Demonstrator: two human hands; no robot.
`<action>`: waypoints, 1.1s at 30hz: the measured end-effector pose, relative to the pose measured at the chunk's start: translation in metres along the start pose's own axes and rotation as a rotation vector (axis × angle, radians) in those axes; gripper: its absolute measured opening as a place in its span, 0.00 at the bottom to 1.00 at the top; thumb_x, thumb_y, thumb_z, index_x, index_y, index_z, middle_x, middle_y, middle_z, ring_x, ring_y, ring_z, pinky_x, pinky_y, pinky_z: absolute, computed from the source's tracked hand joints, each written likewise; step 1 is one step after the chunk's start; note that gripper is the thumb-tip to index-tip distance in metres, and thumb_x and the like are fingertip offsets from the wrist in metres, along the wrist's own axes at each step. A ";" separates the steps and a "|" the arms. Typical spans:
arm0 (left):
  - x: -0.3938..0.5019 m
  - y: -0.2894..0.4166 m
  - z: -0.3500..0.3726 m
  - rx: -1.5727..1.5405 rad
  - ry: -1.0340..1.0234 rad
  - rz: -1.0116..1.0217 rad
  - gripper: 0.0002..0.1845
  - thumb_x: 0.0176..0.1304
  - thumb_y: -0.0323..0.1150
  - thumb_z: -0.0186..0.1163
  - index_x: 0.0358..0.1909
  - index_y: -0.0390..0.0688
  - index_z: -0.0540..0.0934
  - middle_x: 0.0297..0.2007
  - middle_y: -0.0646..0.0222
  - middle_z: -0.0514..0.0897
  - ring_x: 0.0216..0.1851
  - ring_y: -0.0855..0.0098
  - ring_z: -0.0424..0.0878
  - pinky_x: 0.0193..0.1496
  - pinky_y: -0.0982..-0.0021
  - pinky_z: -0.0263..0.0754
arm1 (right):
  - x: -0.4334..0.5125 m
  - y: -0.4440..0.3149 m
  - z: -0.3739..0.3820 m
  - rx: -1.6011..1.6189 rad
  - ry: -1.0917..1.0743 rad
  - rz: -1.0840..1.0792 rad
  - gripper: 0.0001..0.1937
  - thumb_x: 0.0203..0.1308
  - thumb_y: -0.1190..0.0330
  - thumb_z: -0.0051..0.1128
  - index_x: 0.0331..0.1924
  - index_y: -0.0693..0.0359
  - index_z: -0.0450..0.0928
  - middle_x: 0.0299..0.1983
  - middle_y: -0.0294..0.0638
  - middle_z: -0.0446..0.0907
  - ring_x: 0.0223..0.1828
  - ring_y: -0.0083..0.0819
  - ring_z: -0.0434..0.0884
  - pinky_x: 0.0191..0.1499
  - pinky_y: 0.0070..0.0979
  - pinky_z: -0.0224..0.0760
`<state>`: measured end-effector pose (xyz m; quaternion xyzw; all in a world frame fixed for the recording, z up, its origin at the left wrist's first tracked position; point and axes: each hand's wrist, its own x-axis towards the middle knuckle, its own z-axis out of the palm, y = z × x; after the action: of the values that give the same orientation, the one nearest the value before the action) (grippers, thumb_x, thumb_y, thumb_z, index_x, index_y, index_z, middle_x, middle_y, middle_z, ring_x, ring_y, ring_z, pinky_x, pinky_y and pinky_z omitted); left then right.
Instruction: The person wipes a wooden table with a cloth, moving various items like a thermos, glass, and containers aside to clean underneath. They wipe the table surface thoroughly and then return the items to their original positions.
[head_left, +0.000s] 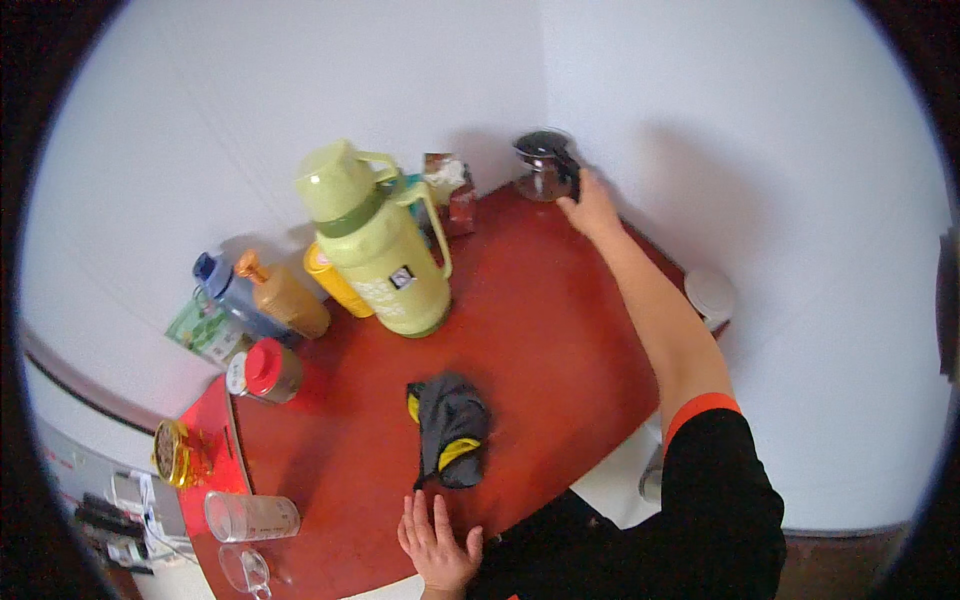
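At the table's far corner a glass pot (537, 184) with a black lid stands against the walls. My right hand (596, 210) is at its black handle, fingers around the far side and thumb on the near side. My left hand (442, 551) lies at the front edge of the red table (540, 337), palm down, fingers spread, holding nothing. Just beyond its fingertips is a crumpled dark grey cloth item (452, 427) with yellow trim.
A light green thermos jug (386, 262) stands mid-back, beside a yellow cylinder (337, 281). Leftward are an orange pump bottle (289, 300), a blue bottle (244, 292), a red-lidded jar (274, 371), a clear tumbler (251, 517) and a glass mug (244, 568). A white-lidded container (709, 295) sits at right.
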<state>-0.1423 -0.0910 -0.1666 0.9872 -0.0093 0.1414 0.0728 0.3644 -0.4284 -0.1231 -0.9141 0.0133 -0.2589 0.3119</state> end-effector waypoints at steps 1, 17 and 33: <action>-0.005 -0.001 -0.001 0.025 0.008 -0.025 0.38 0.72 0.60 0.55 0.70 0.38 0.73 0.72 0.45 0.70 0.75 0.42 0.66 0.71 0.41 0.59 | -0.024 -0.032 -0.013 0.031 -0.186 -0.035 0.37 0.62 0.62 0.71 0.71 0.69 0.66 0.63 0.64 0.77 0.65 0.61 0.77 0.69 0.47 0.72; -0.009 -0.008 0.001 -0.061 0.058 0.081 0.36 0.74 0.55 0.54 0.72 0.38 0.71 0.75 0.47 0.67 0.77 0.42 0.62 0.74 0.41 0.55 | -0.212 0.023 -0.216 -0.441 -0.081 0.206 0.49 0.50 0.41 0.77 0.73 0.55 0.67 0.71 0.72 0.64 0.70 0.65 0.71 0.67 0.49 0.72; -0.012 -0.011 0.004 -0.099 0.132 0.132 0.31 0.77 0.47 0.51 0.73 0.37 0.71 0.76 0.49 0.66 0.78 0.42 0.61 0.76 0.42 0.55 | -0.305 0.050 -0.286 1.076 0.024 0.587 0.46 0.60 0.46 0.69 0.77 0.59 0.58 0.67 0.54 0.71 0.66 0.50 0.76 0.64 0.54 0.73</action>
<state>-0.1523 -0.0807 -0.1757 0.9682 -0.0765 0.2100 0.1127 -0.0305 -0.5731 -0.1019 -0.5835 0.1356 -0.1427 0.7879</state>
